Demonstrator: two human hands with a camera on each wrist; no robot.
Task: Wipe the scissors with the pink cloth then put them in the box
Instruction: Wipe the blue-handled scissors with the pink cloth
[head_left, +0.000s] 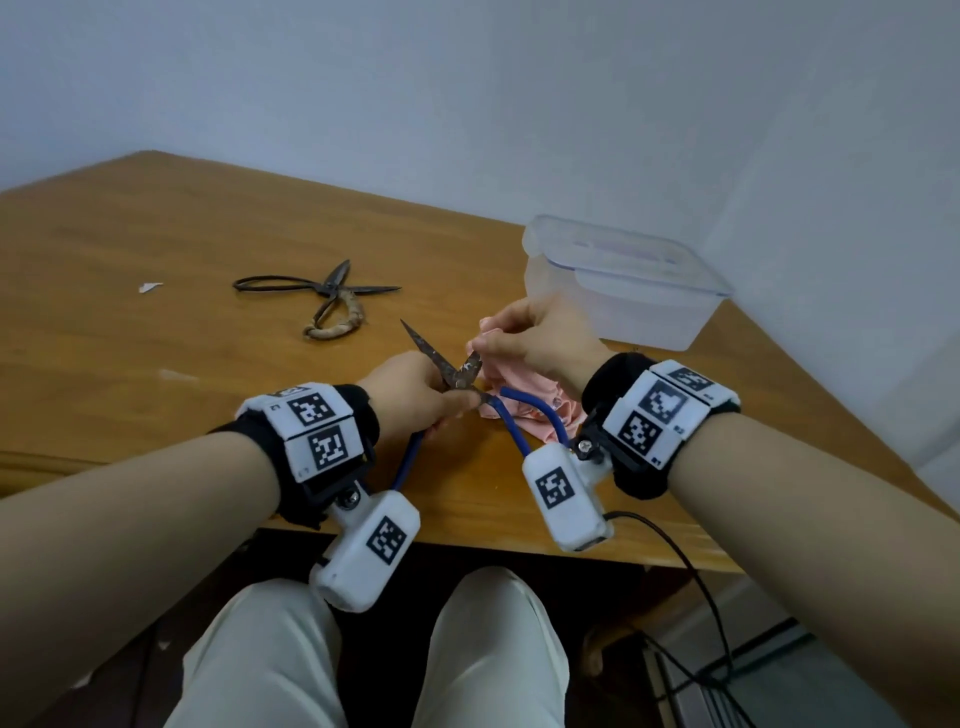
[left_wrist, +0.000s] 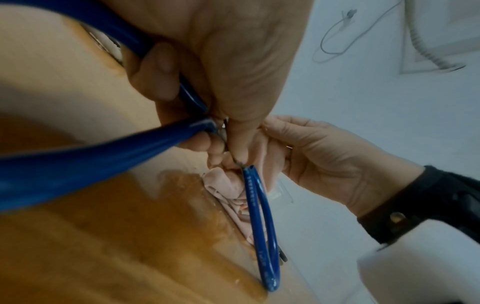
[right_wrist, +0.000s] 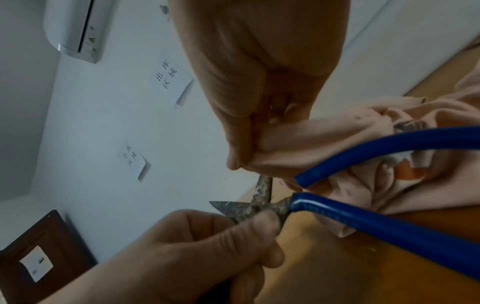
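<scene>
So you're mid-wipe here, not close to done I'd say. Biggest thing first: the worktop (head_left: 130, 249) carries everything, and the clear plastic box (head_left: 621, 291) sits just beyond your right fingers with its top open, nothing from this job in it as far as I can tell (there's a faint pinkish blur inside, can't make it out). A second pair of dark old scissors (head_left: 322, 296) lies flat out past your left fingers, splayed open and untouched, so if those count too you've got a whole extra round of wiping left. The pink cloth (head_left: 519, 410) is bunched under your right hand (head_left: 535, 338), whose fingers are pinched together on a fold of it and wrapped round one blade. Your left hand (head_left: 410, 397) has its fingers curled tight around the blue-handled scissors (head_left: 457, 371) right by the pivot, blades spread apart, the blue loops hanging back toward your wrists. The bare blade sticking up beyond your left fingers looks rusty and spotty, so my guess is that one needs its pass before anything goes into the box.
</scene>
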